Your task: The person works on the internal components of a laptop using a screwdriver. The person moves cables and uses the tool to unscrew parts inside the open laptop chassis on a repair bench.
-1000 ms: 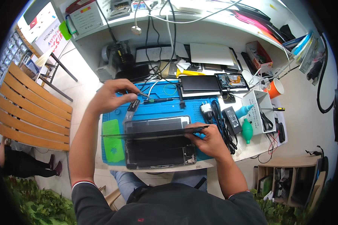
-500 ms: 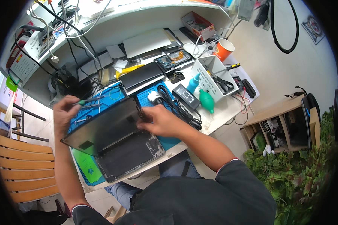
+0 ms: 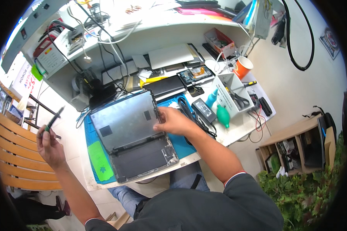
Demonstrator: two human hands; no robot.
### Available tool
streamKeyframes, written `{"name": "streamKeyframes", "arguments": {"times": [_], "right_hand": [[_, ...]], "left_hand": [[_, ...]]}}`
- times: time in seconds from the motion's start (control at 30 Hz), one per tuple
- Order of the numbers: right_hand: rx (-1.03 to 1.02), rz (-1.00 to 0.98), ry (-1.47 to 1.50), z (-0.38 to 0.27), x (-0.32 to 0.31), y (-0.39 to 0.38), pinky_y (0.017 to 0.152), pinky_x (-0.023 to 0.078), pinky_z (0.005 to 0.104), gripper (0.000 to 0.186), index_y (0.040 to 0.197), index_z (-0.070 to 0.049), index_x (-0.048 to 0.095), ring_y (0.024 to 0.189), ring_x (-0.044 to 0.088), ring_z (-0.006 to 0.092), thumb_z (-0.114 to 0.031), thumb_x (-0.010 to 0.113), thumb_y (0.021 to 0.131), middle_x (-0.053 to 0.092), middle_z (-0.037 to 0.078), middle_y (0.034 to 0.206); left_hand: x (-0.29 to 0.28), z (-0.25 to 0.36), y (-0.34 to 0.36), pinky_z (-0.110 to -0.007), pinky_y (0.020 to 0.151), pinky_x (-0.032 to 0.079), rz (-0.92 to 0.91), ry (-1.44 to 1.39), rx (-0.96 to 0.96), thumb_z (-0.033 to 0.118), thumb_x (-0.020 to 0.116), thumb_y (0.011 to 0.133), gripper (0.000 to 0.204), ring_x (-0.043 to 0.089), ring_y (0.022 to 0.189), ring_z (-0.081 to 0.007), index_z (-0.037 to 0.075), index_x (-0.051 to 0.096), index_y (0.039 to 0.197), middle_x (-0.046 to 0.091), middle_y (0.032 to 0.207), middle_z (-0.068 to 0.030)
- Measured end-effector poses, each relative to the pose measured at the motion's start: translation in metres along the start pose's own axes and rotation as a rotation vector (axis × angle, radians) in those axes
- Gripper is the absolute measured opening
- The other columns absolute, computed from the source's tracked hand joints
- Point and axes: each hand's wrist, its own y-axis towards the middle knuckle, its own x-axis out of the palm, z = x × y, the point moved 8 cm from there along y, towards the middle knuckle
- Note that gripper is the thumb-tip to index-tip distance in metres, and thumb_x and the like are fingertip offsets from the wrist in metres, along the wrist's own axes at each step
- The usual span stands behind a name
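Observation:
My right hand (image 3: 176,122) grips the right edge of a raised tablet screen panel (image 3: 124,118), thumb on its silvery inner side. The panel leans up from the tablet body (image 3: 142,161), whose dark inside faces up at the table's front edge. Out to the left, beyond the table, my left hand (image 3: 51,150) holds up a slim dark tool (image 3: 55,118) with a green part near my fingers. Its exact kind is unclear. A green card-like piece (image 3: 100,161) lies left of the body on the blue work mat (image 3: 185,148).
Right of the mat are a coiled cable, a black power adapter (image 3: 204,110), a green blower bulb (image 3: 223,116) and a white box (image 3: 232,98) of tools. An orange cup (image 3: 243,67) stands behind. At left is a slatted wooden chair (image 3: 17,154); shelves rise behind the table.
My left hand has swung left and down, away from the table, with the tool. The screen panel now stands tilted farther back, its inner side more visible. My right hand still grips it.

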Motion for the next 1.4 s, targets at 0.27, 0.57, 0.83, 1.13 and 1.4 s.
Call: {"name": "streamKeyframes", "arguments": {"times": [0.27,0.57,0.83,1.13,1.4], "right_hand": [[0.175,0.004,-0.105,-0.007,-0.014,0.009,0.072,0.058,0.0352,0.044,0.109,0.007,0.075,0.082,0.072,0.018,-0.008,0.099,0.075,0.075,0.008,0.09],[0.22,0.053,-0.167,-0.007,-0.015,0.009,0.06,0.055,0.0273,0.045,0.111,0.008,0.075,0.068,0.066,0.0105,-0.007,0.102,0.078,0.066,0.0,0.081],[0.143,0.201,-0.371,-0.008,-0.015,0.008,0.088,0.062,0.0351,0.079,0.143,0.011,0.069,0.094,0.075,0.0206,-0.017,0.101,0.076,0.077,0.013,0.105],[-0.32,0.436,-0.757,-0.066,0.012,-0.043,0.102,0.059,0.0473,0.052,0.136,0.005,0.071,0.116,0.072,0.0408,-0.02,0.088,0.093,0.076,0.025,0.13],[-0.609,0.306,-0.648,-0.092,0.068,-0.106,0.102,0.055,0.047,0.034,0.12,0.003,0.075,0.118,0.067,0.0398,-0.008,0.087,0.09,0.073,0.019,0.126]], "left_hand": [[0.01,0.034,-0.087,-0.026,0.081,0.054,0.15,-0.096,-0.033,0.002,0.078,0.101,0.026,0.066,0.088,-0.0165,-0.001,0.075,0.127,0.075,0.111,-0.0098],[0.026,0.054,-0.138,-0.029,0.085,0.06,0.11,-0.112,-0.091,0.01,0.079,0.107,0.035,0.075,0.105,-0.0185,-0.004,0.072,0.138,0.073,0.127,-0.015],[0.052,0.073,-0.154,-0.031,0.092,0.063,0.024,0.094,-0.111,0.013,0.074,0.111,0.027,0.075,0.102,-0.018,-0.004,0.069,0.132,0.074,0.128,-0.018],[0.09,0.083,-0.176,-0.028,0.09,0.061,-0.127,0.645,-0.233,0.002,0.08,0.105,0.027,0.075,0.098,-0.0144,-0.006,0.07,0.129,0.08,0.112,-0.0118],[0.115,0.069,-0.196,-0.03,0.085,0.065,-0.336,0.953,-0.064,-0.007,0.083,0.097,0.043,0.081,0.093,-0.0182,-0.002,0.07,0.137,0.08,0.106,-0.0138]]}}
